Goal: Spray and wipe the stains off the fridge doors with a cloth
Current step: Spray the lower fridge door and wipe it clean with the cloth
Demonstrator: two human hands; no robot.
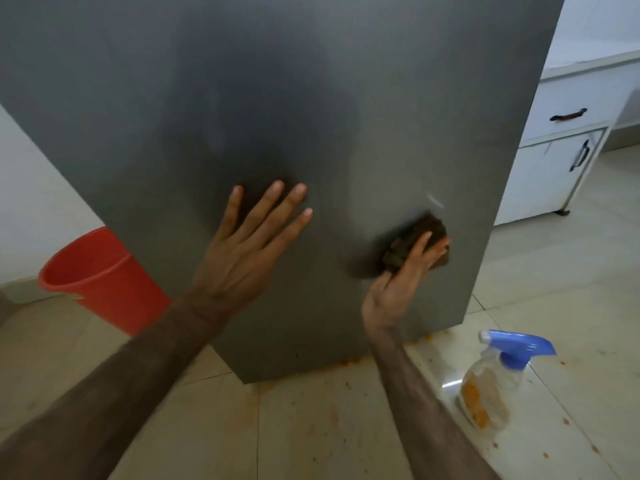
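Head view: I see the grey fridge door (277, 98) filling most of the frame, its lower corner reaching down to the tiled floor (311, 427). A dark brown cloth (412, 245) is bunched against the door low on its right side, and my right hand (401, 278) presses it there, fingers lying over the cloth and partly bent round it; the hand is blurred, so I read that as a grip but only just. A short pale streak (435, 200) shows on the door just above the cloth. My left hand (242, 251) lies flat on the door to the left of the cloth, fingers straight and spread, holding nothing. On the floor to the right of the door's lower edge stands a clear spray bottle (491, 386) with a blue trigger head, orange smears on its body. Orange specks dot the tiles around it and along the base of the door. A red bucket (100, 282) stands to the left, partly behind the door, and white cabinets (561, 150) with dark handles stand at the far right.
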